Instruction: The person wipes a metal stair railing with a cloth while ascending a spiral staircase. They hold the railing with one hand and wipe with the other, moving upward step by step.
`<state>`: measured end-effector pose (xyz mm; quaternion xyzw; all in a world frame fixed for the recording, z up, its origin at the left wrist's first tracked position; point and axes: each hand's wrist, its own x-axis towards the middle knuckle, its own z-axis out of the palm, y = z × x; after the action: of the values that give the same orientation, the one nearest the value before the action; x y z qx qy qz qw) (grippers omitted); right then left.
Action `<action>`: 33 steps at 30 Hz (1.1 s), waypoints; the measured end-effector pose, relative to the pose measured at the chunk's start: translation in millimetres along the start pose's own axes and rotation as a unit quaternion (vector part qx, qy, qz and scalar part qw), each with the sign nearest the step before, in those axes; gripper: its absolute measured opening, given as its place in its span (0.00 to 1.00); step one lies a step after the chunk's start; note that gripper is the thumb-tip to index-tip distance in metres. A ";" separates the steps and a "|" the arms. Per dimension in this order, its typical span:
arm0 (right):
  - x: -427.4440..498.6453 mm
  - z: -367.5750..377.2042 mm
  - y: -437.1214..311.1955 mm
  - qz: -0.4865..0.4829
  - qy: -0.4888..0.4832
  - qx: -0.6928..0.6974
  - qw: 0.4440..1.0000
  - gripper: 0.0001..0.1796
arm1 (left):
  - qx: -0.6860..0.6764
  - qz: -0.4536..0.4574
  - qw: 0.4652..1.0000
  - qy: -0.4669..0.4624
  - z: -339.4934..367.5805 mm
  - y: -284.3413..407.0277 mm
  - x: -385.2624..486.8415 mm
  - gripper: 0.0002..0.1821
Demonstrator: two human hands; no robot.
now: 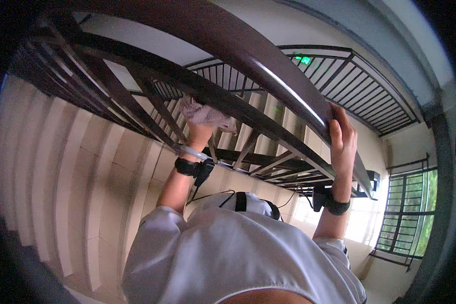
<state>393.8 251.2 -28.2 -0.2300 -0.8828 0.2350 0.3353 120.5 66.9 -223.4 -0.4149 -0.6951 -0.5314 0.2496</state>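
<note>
A pale, crumpled cloth (209, 116) covers most of my left hand (199, 127), which reaches up to the underside of the dark lower rail (247, 114) of a stair railing. The cloth lies against that rail; my fingers are hidden behind it. My right hand (342, 136) rests on the broad brown handrail (266, 64) farther right, its fingers curled over the rail's edge. Dark balusters (152, 100) run down from the lower rail. Black straps with small devices sit on both wrists, and a pale band circles the left one.
Tiled stairs (110, 182) descend on the left side. Beyond the railing is another flight with a barred dark balustrade (364, 91) and a green lit sign (305, 60). A barred window (406, 212) stands at the right. Thin cables hang near my chest.
</note>
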 end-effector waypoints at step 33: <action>-6.7 -7.4 17.8 -0.005 -0.007 0.020 1.000 0.32 | 0.137 -0.064 0.969 0.197 -112.9 2.7 122.0 0.11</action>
<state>407.9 263.3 -36.7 -0.2168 -0.8813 0.2526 0.3354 47.4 -1.6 -90.7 -0.2189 -0.7235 -0.5172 0.4013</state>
